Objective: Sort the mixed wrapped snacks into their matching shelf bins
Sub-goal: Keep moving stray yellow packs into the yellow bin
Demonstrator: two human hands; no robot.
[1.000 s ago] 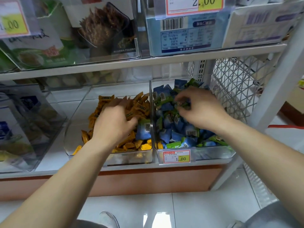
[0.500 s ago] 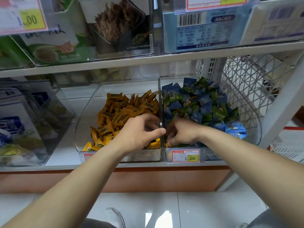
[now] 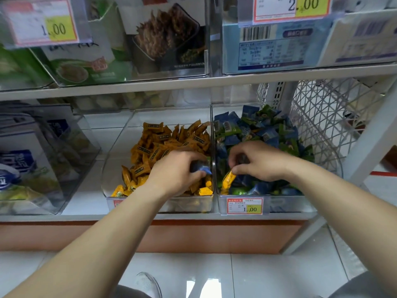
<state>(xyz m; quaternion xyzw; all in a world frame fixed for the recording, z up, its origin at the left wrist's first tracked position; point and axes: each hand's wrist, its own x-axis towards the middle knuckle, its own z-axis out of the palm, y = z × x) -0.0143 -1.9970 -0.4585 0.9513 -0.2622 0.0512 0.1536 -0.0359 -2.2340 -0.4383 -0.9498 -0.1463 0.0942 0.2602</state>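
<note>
My left hand pinches a stray blue snack inside the orange bin, and my right hand pinches an orange snack inside the blue-green bin. Neither has crossed over yet, so I judge the sorting partway done.

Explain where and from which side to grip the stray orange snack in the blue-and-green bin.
Pinch the orange snack across its upper end, coming from above: it stands tilted on the pile, upper end showing at the right hand's thumb, while the bin wall closes off its left side.
</note>
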